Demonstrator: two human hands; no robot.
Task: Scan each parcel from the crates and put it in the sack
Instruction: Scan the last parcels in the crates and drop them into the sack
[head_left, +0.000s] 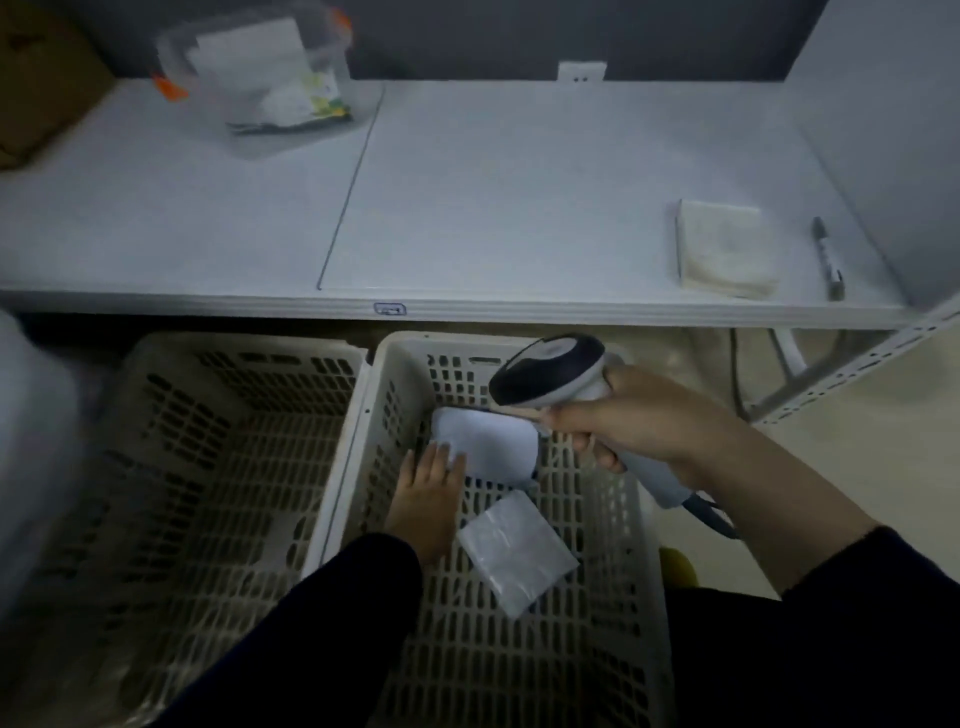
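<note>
Where scanner (550, 371) overlaps parcel (488, 447), edge hidden.

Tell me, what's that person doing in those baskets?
The person is scanning parcels. The right hand holds a scanner over the right crate, aimed at a white parcel that the left hand touches down inside. A second parcel lies in the same crate. The left crate looks empty.

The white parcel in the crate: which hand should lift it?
Left, probably. The left hand already touches the white parcel in the right crate; the right hand is gripping the scanner.
</note>
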